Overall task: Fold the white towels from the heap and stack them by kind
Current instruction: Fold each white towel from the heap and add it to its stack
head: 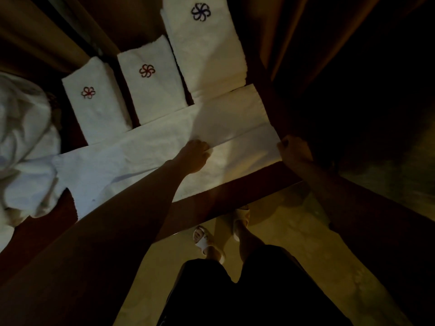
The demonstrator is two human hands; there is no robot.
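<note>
A long white towel (pixel 131 158) lies spread along the front of the dark wooden table (pixel 235 191), with a fold line running across its right part. My left hand (pixel 196 156) grips the folded edge near the towel's middle. At the towel's right end, my right hand (pixel 294 149) holds the corner at the table's edge. Behind it stand folded stacks: two small ones with red flower emblems (pixel 94 100) (pixel 153 83) and a taller one with a dark blue emblem (pixel 207 48). The unfolded heap (pixel 23 142) lies at the left.
Brown curtains (pixel 306 38) hang behind and to the right of the table. The table's front edge runs diagonally above my feet in pale sandals (pixel 240 220) on a tan floor. The room is dim.
</note>
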